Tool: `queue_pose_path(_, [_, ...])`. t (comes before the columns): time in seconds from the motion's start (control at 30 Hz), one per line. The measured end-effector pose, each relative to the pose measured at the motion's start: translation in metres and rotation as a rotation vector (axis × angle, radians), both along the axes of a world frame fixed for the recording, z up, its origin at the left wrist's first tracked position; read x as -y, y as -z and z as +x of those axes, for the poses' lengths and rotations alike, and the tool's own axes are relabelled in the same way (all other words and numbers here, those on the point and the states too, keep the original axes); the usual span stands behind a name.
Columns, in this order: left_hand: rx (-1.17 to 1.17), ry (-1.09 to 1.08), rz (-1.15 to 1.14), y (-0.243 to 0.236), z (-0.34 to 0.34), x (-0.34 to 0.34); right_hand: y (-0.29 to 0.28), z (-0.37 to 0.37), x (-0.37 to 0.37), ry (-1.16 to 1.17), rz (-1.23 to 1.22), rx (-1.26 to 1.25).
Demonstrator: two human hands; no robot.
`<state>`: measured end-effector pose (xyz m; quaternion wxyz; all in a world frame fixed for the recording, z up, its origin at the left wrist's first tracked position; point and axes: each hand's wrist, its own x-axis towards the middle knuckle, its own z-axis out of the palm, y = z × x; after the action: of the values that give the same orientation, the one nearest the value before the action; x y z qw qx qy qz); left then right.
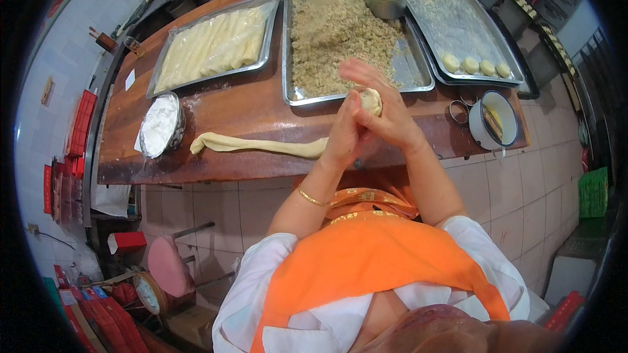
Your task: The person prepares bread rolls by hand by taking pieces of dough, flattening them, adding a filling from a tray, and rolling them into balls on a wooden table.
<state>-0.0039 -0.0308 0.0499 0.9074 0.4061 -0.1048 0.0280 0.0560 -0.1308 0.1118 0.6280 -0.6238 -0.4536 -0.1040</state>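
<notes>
Close above the table's front edge, both my hands are together around a small pale filled dough ball (371, 101). My right hand (391, 114) curves round it, with fingers stretched toward the crumbly filling. Pressed against it from the other side is my left hand (345, 132); its fingertips are partly hidden. A long rope of dough (255, 144) lies on the wood to the left, its right end passing behind my left wrist. Straight ahead, the large metal tray (286, 59) holds a heap of loose brown filling (347, 36).
Rolled dough under plastic fills the left tray (152, 85). A bowl of white flour (160, 125) stands near the left edge. Round dough pieces (471, 65) sit on the right tray (458, 26). A metal bowl (386, 6) rests at the filling tray; a white enamel pot (481, 132) stands right.
</notes>
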Motion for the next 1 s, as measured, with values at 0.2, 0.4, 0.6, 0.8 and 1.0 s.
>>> queue_pose_path(0.2, [-0.087, -0.059, 0.089, -0.008, -0.004, 0.01, 0.021, 0.027, 0.023, -0.228, -0.187, -0.112])
queue_pose_path(0.4, [-0.02, -0.057, 0.3, -0.01, -0.005, -0.001, -0.004, 0.002, 0.007, -0.074, 0.077, -0.067])
queue_pose_path(0.6, [-0.027, -0.212, 0.326, -0.024, -0.008, 0.018, 0.018, 0.028, 0.027, -0.318, -0.129, -0.134])
queue_pose_path(0.8, [-0.013, -0.118, 0.406, -0.023, -0.013, 0.001, -0.002, 0.0, 0.009, -0.046, 0.049, -0.087])
queue_pose_path(1.0, [-0.045, -0.259, 0.339, -0.029, -0.01, 0.023, 0.013, 0.023, 0.032, -0.279, -0.176, -0.134])
